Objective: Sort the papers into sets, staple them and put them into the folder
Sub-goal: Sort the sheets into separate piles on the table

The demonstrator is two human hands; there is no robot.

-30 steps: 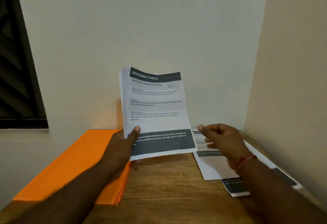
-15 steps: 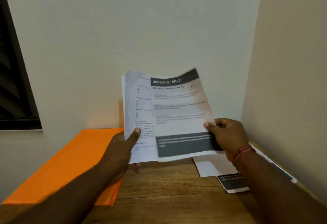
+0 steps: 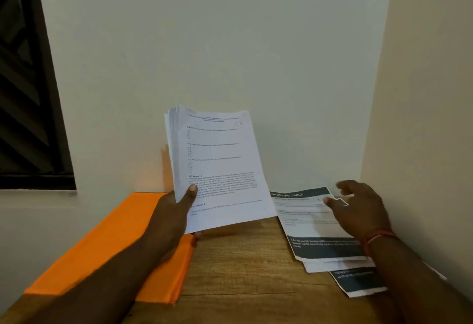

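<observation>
One stack of papers [image 3: 217, 167] stands upright in the left hand [image 3: 174, 211], thumb and fingers pinching its lower corner. One orange folder [image 3: 102, 249] lies on the desk [image 3: 243, 272] – three loose sheets [image 3: 314, 223] overlap under the right hand [image 3: 358, 208], fingers spread.

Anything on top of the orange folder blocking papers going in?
Nothing lies on the orange folder, which is closed. The left hand and forearm holding the paper stack hang over its right edge; no other object shows there.
</observation>
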